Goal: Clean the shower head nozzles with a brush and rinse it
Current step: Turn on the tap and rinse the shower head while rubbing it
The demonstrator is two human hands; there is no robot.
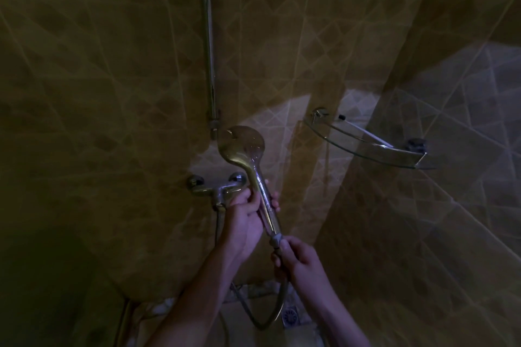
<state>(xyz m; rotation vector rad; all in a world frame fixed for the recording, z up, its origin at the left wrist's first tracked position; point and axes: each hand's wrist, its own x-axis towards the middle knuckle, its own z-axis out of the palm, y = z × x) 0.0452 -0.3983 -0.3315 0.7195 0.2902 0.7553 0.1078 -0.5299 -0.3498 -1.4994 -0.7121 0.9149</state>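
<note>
A chrome hand shower head is held up in front of the tiled wall, its shiny back toward me, so the nozzles are hidden. My left hand wraps around the handle's middle. Lower down, my right hand pinches the hose connector at the handle's bottom end. The metal hose loops down from there toward the floor. No brush is in view.
The chrome mixer tap sits on the wall just left of my left hand. A vertical riser rail runs up above it. A glass corner shelf hangs at the right. A floor drain lies below.
</note>
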